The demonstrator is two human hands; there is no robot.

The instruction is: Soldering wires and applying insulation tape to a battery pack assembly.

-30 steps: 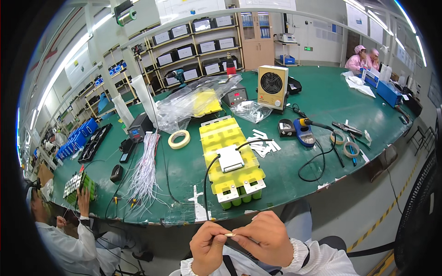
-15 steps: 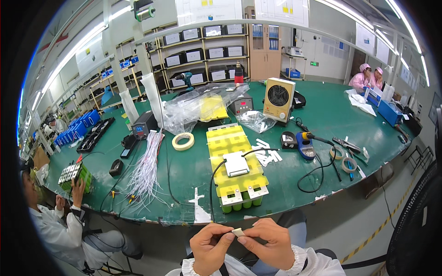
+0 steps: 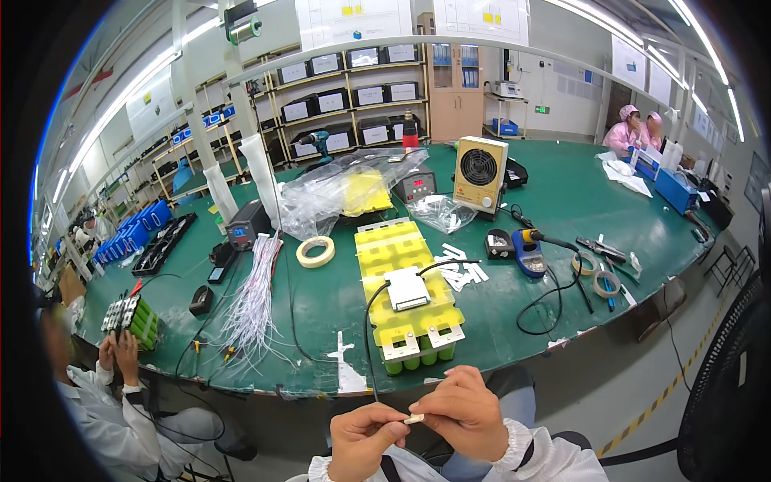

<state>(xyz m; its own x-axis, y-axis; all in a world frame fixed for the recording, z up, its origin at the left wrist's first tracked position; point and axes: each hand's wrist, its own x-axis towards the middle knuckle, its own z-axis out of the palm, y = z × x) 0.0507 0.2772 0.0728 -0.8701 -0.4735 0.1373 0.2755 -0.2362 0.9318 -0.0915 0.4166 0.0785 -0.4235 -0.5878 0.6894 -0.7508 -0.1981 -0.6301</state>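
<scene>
In front of the table edge, my left hand and my right hand meet fingertip to fingertip. Both pinch a small off-white piece, too small to tell its exact kind. Just beyond, a battery pack of green cells under a yellow cover lies on the table. A flat white box rests on top of it. One black cable from the box hangs over the edge toward my left hand; its end is hidden.
Left of the pack are a tape roll and a bundle of white wires. White strips, a soldering iron and a fan unit stand right and behind. A co-worker's hand touches another pack at far left.
My right hand has turned over the off-white piece, its fingers now pointing more downward; the piece sits slightly lower and tilted. At left, the co-worker's hands have moved closer together.
</scene>
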